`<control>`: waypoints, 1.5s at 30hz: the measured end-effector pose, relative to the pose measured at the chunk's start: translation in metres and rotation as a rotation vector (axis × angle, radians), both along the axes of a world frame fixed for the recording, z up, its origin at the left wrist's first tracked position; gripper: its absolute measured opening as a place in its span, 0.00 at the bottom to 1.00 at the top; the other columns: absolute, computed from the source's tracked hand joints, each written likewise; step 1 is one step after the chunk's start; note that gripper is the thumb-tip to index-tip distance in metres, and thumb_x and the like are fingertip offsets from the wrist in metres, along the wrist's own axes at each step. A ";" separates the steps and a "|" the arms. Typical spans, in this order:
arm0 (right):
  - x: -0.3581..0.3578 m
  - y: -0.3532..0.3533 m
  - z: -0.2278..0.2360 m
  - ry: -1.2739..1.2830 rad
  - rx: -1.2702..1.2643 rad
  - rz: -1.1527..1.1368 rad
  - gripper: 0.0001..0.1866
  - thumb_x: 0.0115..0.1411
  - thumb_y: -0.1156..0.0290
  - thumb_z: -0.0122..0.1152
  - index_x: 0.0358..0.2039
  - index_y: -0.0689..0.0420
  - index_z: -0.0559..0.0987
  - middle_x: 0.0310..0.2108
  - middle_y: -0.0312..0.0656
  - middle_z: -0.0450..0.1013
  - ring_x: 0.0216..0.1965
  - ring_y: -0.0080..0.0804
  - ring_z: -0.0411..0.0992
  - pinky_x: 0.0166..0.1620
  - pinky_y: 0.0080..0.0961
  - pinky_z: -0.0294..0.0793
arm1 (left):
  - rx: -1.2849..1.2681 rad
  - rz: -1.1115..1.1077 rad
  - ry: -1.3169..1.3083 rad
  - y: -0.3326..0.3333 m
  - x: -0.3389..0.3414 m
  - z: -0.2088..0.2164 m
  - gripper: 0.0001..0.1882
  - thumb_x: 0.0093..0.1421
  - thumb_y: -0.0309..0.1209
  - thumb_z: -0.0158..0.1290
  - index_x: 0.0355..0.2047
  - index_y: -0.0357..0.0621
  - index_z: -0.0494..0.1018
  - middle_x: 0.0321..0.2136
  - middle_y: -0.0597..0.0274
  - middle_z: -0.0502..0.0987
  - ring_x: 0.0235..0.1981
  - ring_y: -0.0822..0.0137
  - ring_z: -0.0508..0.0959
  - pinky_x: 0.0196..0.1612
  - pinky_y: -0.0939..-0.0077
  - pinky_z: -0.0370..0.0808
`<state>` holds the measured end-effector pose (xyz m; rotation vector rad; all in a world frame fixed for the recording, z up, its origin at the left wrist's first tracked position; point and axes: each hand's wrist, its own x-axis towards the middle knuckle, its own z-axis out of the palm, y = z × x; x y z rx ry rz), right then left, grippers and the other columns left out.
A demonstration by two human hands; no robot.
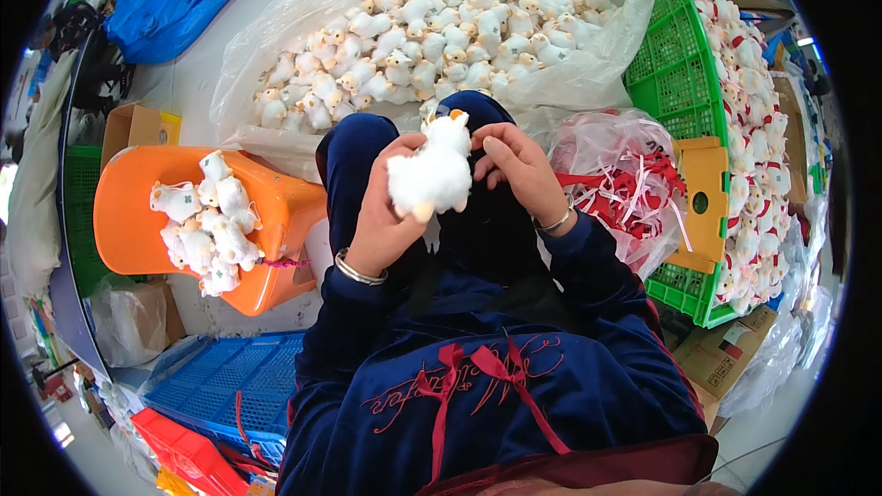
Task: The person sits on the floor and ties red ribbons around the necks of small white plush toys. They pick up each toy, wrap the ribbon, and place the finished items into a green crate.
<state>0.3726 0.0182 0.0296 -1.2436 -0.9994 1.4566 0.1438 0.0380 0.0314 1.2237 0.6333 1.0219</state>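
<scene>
A white plush sheep toy (432,170) with a fluffy body, orange-tan ears and a pale foot is held above my knees. My left hand (381,211) is closed around its left side and underside, thumb and fingers against the fluff. Beside the toy's head, my right hand (516,163) has loosely bent, parted fingers, and I see nothing in them. Whether its fingertips touch the toy is hard to make out. Several similar plush toys (207,220) lie piled on an orange plastic stool (119,211) to my left.
Ahead, a large clear plastic sheet (243,64) holds a heap of white plush toys (441,28). Red ribbons (634,188) fill a plastic bag at right, near a green crate (657,46) and toys with red ribbons (749,174). A blue crate (230,381) stands at lower left.
</scene>
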 end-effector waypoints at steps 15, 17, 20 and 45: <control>-0.018 -0.017 0.012 -0.303 0.251 -0.173 0.24 0.57 0.68 0.73 0.49 0.57 0.70 0.43 0.38 0.70 0.43 0.22 0.70 0.46 0.24 0.74 | 0.337 0.044 0.663 -0.004 0.015 0.043 0.32 0.54 0.21 0.62 0.60 0.39 0.68 0.58 0.54 0.72 0.30 0.68 0.75 0.30 0.78 0.73; -0.030 -0.024 0.008 -0.189 0.185 -0.095 0.24 0.61 0.68 0.70 0.52 0.59 0.68 0.43 0.39 0.70 0.41 0.21 0.71 0.43 0.23 0.75 | 0.309 0.018 0.783 -0.005 0.023 0.028 0.33 0.54 0.24 0.65 0.60 0.38 0.68 0.57 0.51 0.71 0.31 0.65 0.76 0.31 0.75 0.75; -0.022 -0.036 0.010 -0.099 0.135 -0.018 0.28 0.64 0.71 0.65 0.61 0.60 0.63 0.46 0.41 0.72 0.40 0.20 0.74 0.42 0.21 0.77 | 0.384 0.106 0.685 -0.004 0.018 0.006 0.29 0.55 0.22 0.65 0.56 0.37 0.69 0.51 0.59 0.72 0.29 0.75 0.72 0.29 0.82 0.71; 0.207 -0.102 -0.095 -1.318 0.142 -0.225 0.06 0.54 0.70 0.68 0.32 0.54 0.83 0.39 0.44 0.72 0.45 0.47 0.70 0.49 0.39 0.72 | 0.079 0.183 0.671 0.018 0.026 -0.010 0.22 0.60 0.30 0.64 0.51 0.34 0.72 0.40 0.57 0.81 0.39 0.68 0.82 0.43 0.74 0.79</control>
